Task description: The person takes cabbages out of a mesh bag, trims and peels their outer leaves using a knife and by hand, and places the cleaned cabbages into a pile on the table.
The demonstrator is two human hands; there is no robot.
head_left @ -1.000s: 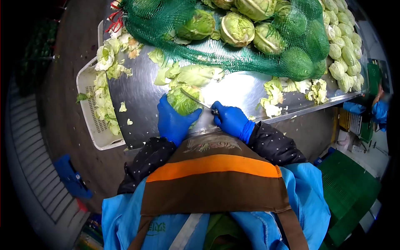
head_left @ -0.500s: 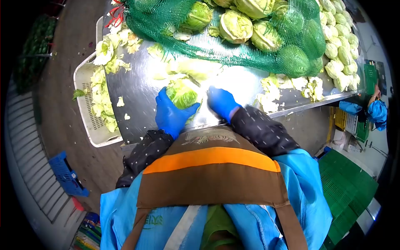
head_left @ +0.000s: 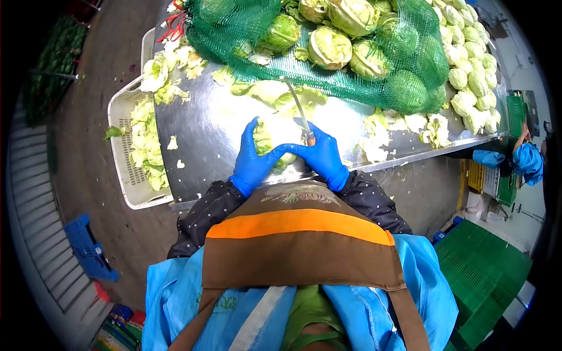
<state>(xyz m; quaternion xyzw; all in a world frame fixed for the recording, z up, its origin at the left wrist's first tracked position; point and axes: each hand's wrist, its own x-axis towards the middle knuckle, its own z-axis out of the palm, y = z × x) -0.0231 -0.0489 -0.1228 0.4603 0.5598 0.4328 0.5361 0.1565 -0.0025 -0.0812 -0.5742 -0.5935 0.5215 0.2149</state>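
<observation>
Blue-gloved left hand (head_left: 252, 161) curved around the left flank of a cabbage (head_left: 263, 138); blue-gloved right hand (head_left: 324, 157) closed on a knife (head_left: 298, 104), thumb stretched along the near side toward the left thumb. Cabbage between the two hands, near the front edge of the worktop (head_left: 193, 131). Compared with half a second ago, right hand no longer apart from the cabbage but brought in close at its right side; knife, then lost in blur, now plain to see, blade raised and aimed away from the body over loose leaves (head_left: 285, 98). Left hand much as before, on the same flank.

Hard to make out: top and right side of the cabbage, bleached by glare and partly masked by gloves; handle mostly buried in the grip; exact contact between thumbs, impossible to tell. Green mesh bag (head_left: 422, 61) and pile of pale heads (head_left: 477, 82) cut off by the upper edge; another person (head_left: 527, 162) at far right, only partly visible.

Shiny sheet metal under ragged leaf scraps (head_left: 374, 137); open-woven netting around round, veined heads; crinkled leaves heaped in a slotted white plastic crate (head_left: 124, 182); slender, slightly curved blade.
</observation>
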